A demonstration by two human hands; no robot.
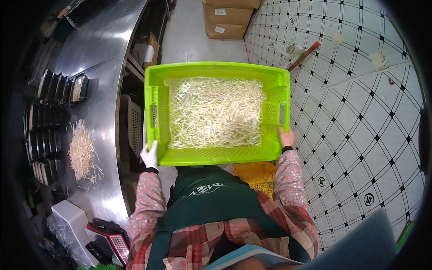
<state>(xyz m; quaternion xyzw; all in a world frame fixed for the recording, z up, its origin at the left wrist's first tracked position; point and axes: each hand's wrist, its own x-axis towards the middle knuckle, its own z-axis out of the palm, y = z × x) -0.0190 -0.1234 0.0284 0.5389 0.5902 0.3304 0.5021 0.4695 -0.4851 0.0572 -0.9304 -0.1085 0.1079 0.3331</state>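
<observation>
Head view, from the left: black trays (pixel 42 130) stand in rows along the left edge of a steel bench (pixel 105 135), some holding pale strips. Nearer the bench's right edge, about midway along it, a loose pile of pale strips (pixel 82 153) lies on the bare metal, with a few stray pieces at its near side. At the near end are a white box (pixel 74 213) with clear plastic at its side and, to its right, a red device (pixel 114 243) with a pale keypad panel. Past the bench's right edge, lower down, is a pale slotted basket (pixel 134 126).

The left hand (pixel 150 155), in a white glove, is clamped on the near left corner of a green crate (pixel 216 158), thumb at the rim. Held up in front of the dark green apron (pixel 202 193), the crate has a layer of thin whitish strips (pixel 216 112) over its floor. Brown cartons (pixel 229 18) sit beyond its far edge; a yellow crate (pixel 258 173) shows below its near edge. The right hand (pixel 286 138), ungloved, is clamped on the crate's right side towards the near corner. Farther right, a red stick (pixel 306 55) lies near patterned white tiles (pixel 351 112).
</observation>
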